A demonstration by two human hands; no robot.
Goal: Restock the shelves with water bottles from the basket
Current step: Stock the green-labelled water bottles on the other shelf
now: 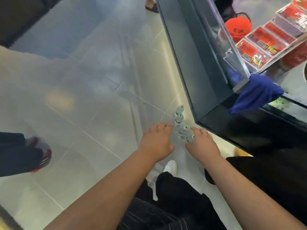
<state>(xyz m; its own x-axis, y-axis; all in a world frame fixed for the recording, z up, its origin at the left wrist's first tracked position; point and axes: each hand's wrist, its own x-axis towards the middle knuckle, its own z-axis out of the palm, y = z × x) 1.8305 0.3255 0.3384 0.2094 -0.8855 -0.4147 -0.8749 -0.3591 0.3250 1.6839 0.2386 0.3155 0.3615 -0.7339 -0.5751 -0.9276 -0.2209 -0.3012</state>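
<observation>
Several small clear water bottles with green caps stand in a row on the tiled floor, by the corner of a dark display counter [207, 67]. The farthest bottle [179, 110] and the one behind it [179, 118] stand free. My left hand [156, 141] hovers palm down, fingers apart, its tips beside a third bottle [183, 129]. My right hand [203, 144] is closed around the nearest bottle [190, 138] at the neck. The bottles' lower parts are blurred and hard to make out.
A blue cloth [255, 95] hangs over the counter's edge. Red packets [265, 40] and an orange bucket [237, 27] sit up there. Another person's red shoe [42, 157] is at the left, a sandalled foot [152, 6] at the top. My white shoe [171, 166] is below my hands.
</observation>
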